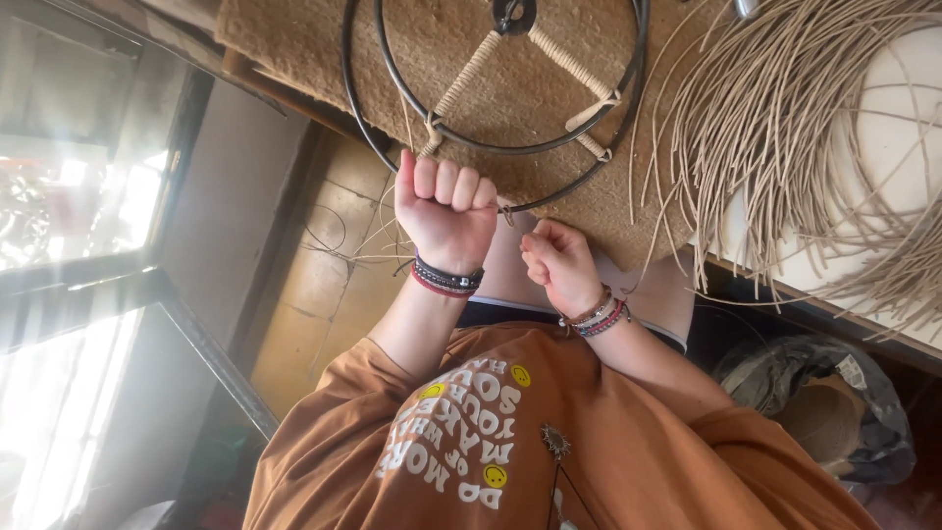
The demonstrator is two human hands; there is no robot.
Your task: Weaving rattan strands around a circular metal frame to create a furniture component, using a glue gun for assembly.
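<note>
Nearest the lens, a rust-orange shirt [589, 461] with pale lettering and yellow round faces is seen, soft and creased. Beyond it, both forearms are raised toward a black metal ring frame [496, 147] that is laid on a coarse woven fibre mat [510, 88].

The left hand [446, 206] is closed into a tight fist at the frame's outer ring, beside a cord-wrapped spoke [461, 83]; what is gripped inside cannot be told. The right hand [559, 260] is curled, fingertips pinched together just below the ring's rim; a thin strand seems to be held, though this cannot be confirmed. Beaded and braided bracelets [446, 278] are worn on both wrists.

Two concentric thin hoops make up the frame, joined by straight spokes wound in pale cord that radiate from a hub [513, 14] at the picture's top edge. Only its near arc is shown.

A loose bundle of stiff pale reed strands [785, 128] is fanned over a white surface [913, 118] to the side, well apart from the hands. Open room is left between the mat's edge and a glass pane [78, 196].
</note>
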